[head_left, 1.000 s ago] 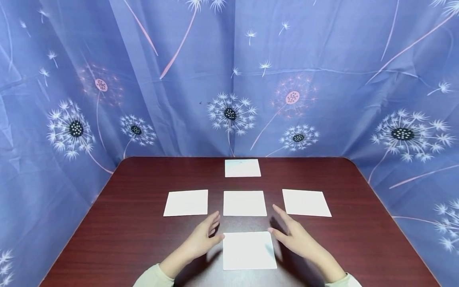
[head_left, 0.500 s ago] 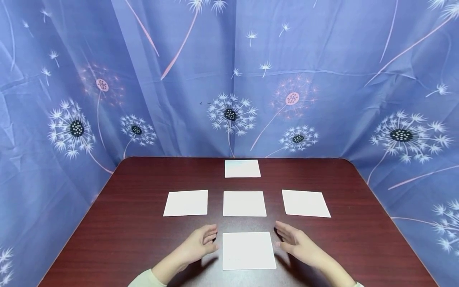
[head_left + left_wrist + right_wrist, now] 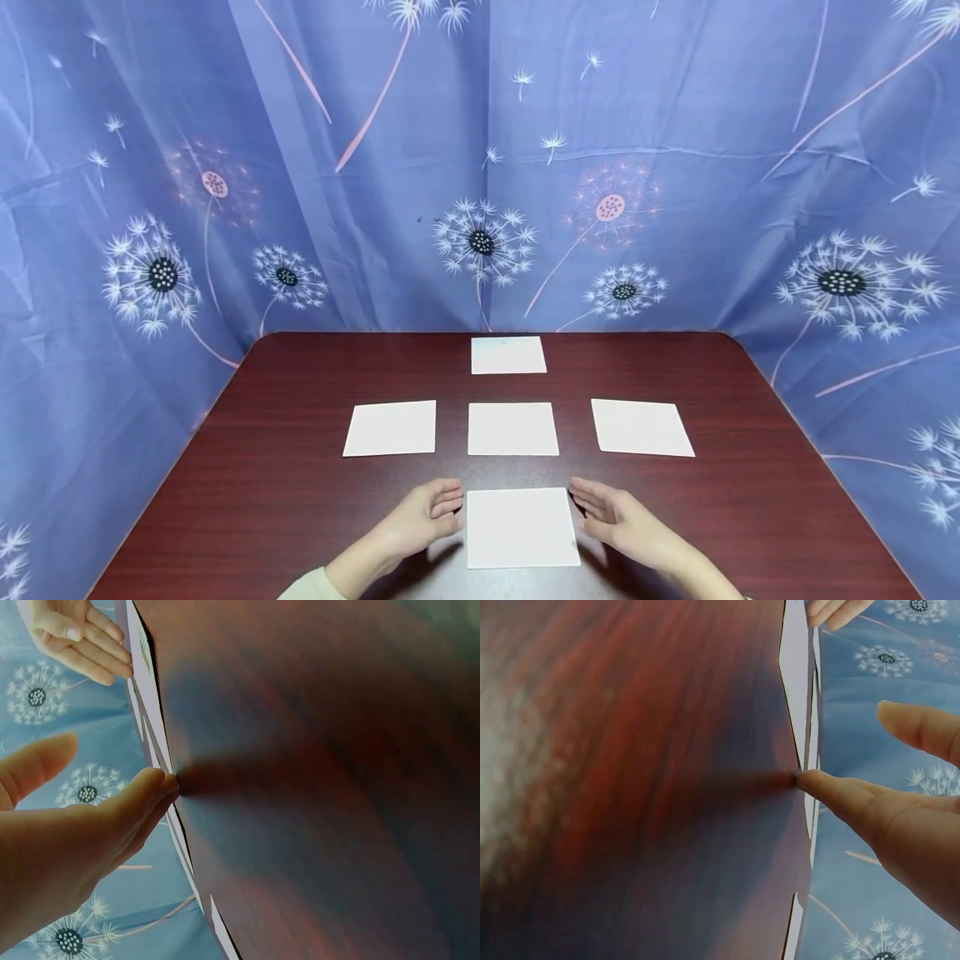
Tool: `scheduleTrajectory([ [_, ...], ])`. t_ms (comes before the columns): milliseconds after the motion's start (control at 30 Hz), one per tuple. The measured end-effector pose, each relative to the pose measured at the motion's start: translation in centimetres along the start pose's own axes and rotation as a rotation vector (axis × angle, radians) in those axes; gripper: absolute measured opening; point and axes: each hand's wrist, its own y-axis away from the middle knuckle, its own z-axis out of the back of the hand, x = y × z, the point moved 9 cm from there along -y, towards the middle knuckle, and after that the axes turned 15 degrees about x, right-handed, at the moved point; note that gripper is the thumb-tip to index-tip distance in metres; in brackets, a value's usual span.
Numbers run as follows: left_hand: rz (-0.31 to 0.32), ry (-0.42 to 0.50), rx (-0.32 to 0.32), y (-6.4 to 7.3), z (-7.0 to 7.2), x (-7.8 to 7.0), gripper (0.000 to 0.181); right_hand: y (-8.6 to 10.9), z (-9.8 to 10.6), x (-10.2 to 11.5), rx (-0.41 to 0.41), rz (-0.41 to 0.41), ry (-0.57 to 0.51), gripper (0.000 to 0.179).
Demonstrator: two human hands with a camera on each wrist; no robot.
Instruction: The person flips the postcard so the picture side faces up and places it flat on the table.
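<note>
A white sheet (image 3: 522,528) lies flat at the near middle of the table, its upper face blank as far as I can see. Just off its left edge is my left hand (image 3: 422,522), fingers loosely bent and holding nothing. My right hand (image 3: 628,527) mirrors it by the right edge, also holding nothing. In the left wrist view the left hand (image 3: 90,832) has its thumb raised apart from the fingers, whose tips are at the tabletop. The right wrist view has the right hand (image 3: 900,817) likewise, thumb apart and fingertips low at the table surface.
Beyond the hands, three white sheets form a row: left (image 3: 390,428), middle (image 3: 513,429) and right (image 3: 642,427). Another sheet (image 3: 508,355), faintly tinted at its top, lies near the far edge. A blue dandelion-patterned curtain (image 3: 375,250) surrounds the dark red table (image 3: 262,467).
Both hands have drawn back slightly toward the person, from the near sheet's upper corners to beside its left and right edges. The sheets have stayed in place.
</note>
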Motion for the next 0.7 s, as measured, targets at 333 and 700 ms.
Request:
scheduleTrajectory([
  [333, -0.016, 0.045, -0.062, -0.09, -0.24, -0.55, 0.060, -0.33, -0.75, 0.61, 0.019, 0.009, -0.032, 0.066],
  [700, 0.001, 0.164, -0.140, -0.42, -0.18, -0.07, 0.056, -0.42, -0.98, 0.02, 0.013, -0.010, -0.085, 0.066],
])
